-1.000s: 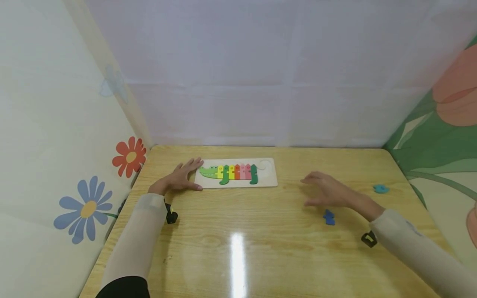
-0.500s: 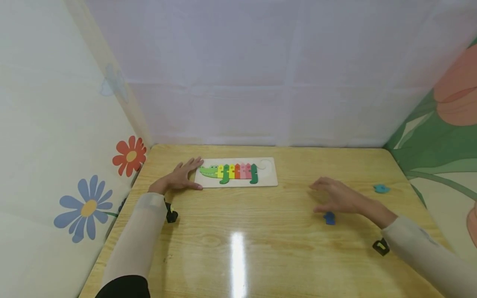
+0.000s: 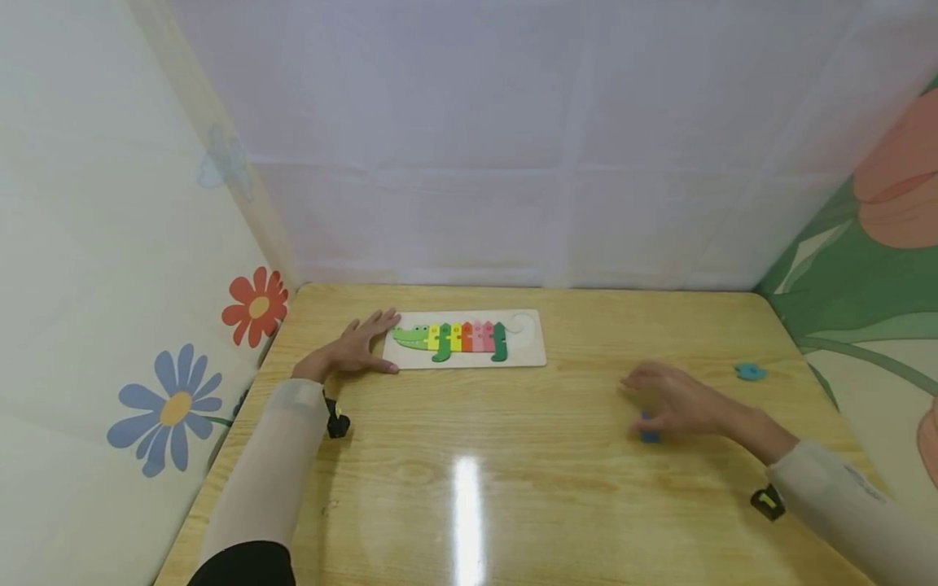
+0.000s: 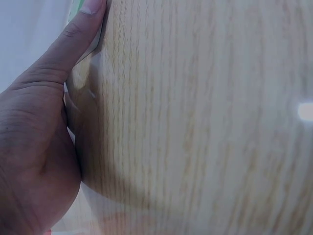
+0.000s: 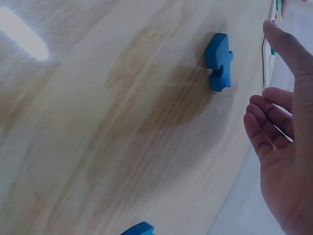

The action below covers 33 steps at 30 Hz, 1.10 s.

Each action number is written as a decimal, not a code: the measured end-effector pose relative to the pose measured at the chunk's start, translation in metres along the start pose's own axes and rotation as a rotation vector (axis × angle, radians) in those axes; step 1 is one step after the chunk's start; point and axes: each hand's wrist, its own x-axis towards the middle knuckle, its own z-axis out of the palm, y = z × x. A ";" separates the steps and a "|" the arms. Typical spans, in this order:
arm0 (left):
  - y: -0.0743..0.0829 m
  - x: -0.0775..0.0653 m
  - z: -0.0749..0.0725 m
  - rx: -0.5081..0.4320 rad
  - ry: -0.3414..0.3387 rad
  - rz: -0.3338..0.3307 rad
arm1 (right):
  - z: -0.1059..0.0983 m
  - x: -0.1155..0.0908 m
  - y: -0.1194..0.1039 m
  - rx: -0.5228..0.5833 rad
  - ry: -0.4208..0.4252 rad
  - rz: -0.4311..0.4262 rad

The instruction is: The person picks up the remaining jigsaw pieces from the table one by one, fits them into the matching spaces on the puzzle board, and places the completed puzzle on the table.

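Note:
A white puzzle board [image 3: 524,353] carries a crocodile of coloured pieces: a green head, then yellow, green, orange, pink and dark green parts. A curved outline is printed past its right end. My left hand [image 3: 353,350] rests at the board's left end, fingers spread, thumb on the near corner. In the left wrist view the thumb [image 4: 58,54] lies straight along the board. My right hand [image 3: 681,400] is over a blue puzzle piece [image 3: 649,436], partly covering it. The right wrist view shows that blue piece on the table, apart from the loosely bent fingers.
A light-blue puzzle piece [image 3: 751,372] lies farther right on the wooden table [image 3: 396,480]. A white cloth wall [image 3: 440,228] stands along the back edge, with flower-printed walls at both sides.
My right hand has moved right and toward me, from left of the blue puzzle piece to over it. My left hand and the board have stayed in place.

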 end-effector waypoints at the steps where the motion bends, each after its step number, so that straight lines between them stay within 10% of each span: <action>1: 0.000 0.000 0.000 -0.002 0.001 0.001 | 0.000 -0.001 0.000 0.002 -0.011 0.009; 18: -0.001 0.001 0.000 -0.004 0.003 0.006 | 0.008 -0.024 0.003 -0.031 -0.008 -0.030; 33: 0.001 -0.001 0.000 -0.004 0.006 -0.001 | 0.011 -0.031 0.003 -0.008 -0.071 0.111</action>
